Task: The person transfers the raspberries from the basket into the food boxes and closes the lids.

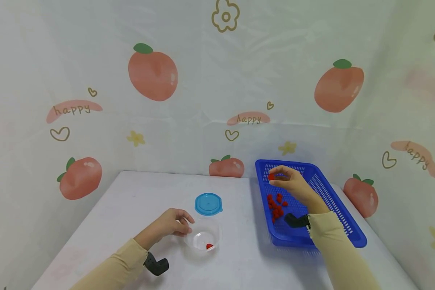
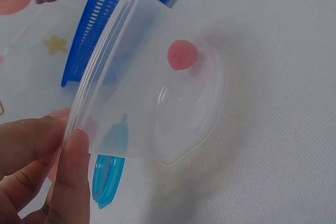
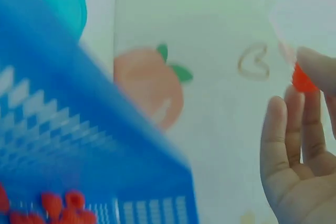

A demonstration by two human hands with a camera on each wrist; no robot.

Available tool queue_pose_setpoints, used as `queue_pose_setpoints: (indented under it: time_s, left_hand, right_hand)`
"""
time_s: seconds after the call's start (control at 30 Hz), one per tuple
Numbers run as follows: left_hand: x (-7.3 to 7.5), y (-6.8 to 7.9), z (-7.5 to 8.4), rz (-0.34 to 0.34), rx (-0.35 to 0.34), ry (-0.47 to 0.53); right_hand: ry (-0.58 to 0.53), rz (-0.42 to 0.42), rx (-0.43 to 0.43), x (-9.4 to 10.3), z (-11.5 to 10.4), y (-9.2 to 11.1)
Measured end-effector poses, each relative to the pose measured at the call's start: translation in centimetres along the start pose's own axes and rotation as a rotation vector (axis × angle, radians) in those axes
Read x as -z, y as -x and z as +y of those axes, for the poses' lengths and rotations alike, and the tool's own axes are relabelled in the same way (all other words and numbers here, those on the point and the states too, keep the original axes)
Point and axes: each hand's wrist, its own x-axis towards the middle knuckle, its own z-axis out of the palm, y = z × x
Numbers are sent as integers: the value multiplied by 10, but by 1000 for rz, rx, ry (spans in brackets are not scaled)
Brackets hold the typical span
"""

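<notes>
My left hand [image 1: 174, 223] pinches the rim of a clear round plastic tub [image 2: 142, 77] between thumb and fingers. One raspberry [image 2: 182, 55] lies inside the tub, against its wall near the base. Up over the far end of a blue basket [image 1: 297, 241], my right hand [image 1: 291, 183] holds a single red raspberry [image 3: 303, 80] between thumb and fingertips. Several more raspberries [image 1: 275, 207] are heaped in the left part of the basket, below that hand. One of them shows a hollow end in the right wrist view.
A turquoise lid [image 1: 208, 204] lies flat on the white table [image 1: 232, 266] just behind the tub. The basket stands at the table's right side with raised slotted walls. A white curtain [image 1: 199, 80] with printed fruit hangs close behind the table.
</notes>
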Motion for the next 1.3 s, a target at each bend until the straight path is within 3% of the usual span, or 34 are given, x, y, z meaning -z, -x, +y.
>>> queue_pose_setpoints:
  time_s: [0.27, 0.6, 1.0, 1.3]
  left_hand:
    - [2, 0, 0, -11, -14, 12]
    - [2, 0, -1, -14, -11, 18]
    - [2, 0, 0, -9, -4, 5]
    - [1, 0, -1, -10, -14, -3]
  right_hand:
    - [-133, 23, 39, -31, -19, 1]
    - [-278, 13, 28, -69, -34, 9]
    - [-224, -48, 6, -117, -30, 15]
    - [-237, -126, -38, -152, -10, 21]
